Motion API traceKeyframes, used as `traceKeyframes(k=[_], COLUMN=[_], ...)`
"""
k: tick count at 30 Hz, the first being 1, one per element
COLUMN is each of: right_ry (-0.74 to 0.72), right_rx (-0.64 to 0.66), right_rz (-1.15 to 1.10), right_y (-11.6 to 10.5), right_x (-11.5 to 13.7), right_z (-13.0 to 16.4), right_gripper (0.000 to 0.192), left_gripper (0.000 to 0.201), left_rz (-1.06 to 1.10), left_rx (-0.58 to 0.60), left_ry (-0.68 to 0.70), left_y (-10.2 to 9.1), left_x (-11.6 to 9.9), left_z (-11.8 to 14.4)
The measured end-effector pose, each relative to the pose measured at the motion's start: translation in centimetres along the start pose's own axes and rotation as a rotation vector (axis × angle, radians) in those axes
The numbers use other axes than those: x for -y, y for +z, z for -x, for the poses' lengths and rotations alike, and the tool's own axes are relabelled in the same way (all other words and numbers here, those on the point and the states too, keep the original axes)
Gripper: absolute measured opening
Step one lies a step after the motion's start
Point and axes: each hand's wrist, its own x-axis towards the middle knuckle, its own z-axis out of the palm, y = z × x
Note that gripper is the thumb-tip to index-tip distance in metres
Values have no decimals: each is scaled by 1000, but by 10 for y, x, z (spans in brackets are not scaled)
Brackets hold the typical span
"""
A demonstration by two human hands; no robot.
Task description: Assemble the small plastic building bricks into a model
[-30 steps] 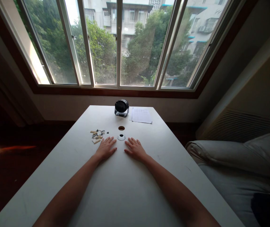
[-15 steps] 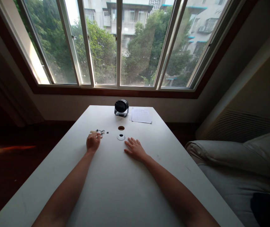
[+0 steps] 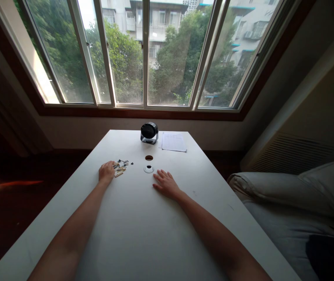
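Left hand was curled beside the small pieces on the table, touching them; next it needed to pinch one. Right hand lay spread flat.

A small black fan stands at the far edge of the white table, with a sheet of paper lying just beside it toward the far right corner. Nearer the middle, a round hole sits just behind a white ring-shaped cap. A grey cushion lies off the table's right edge.

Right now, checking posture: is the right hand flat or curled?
Flat: the right hand lies palm down, fingers spread, on the white table.
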Motion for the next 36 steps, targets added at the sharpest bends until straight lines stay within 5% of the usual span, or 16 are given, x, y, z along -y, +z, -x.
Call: traceKeyframes(k=[8, 20, 28, 36], right_ry=[0, -7, -13, -15], right_rx=[-5, -10, -18, -18], right_rz=[-2, 6, 8, 6], right_y=[1, 0, -1, -2], right_x=[-1, 1, 1, 1], right_z=[0, 1, 1, 2], right_gripper=[62, 63, 62, 62], left_gripper=[34, 29, 34, 21], left_rz=[-127, -187, -26, 101], left_rx=[-54, 85, 158, 167], left_ry=[-194, -175, 41, -46], left_y=[-16, -33, -27, -27], left_x=[21, 15, -10, -4], left_z=[19, 24, 27, 26])
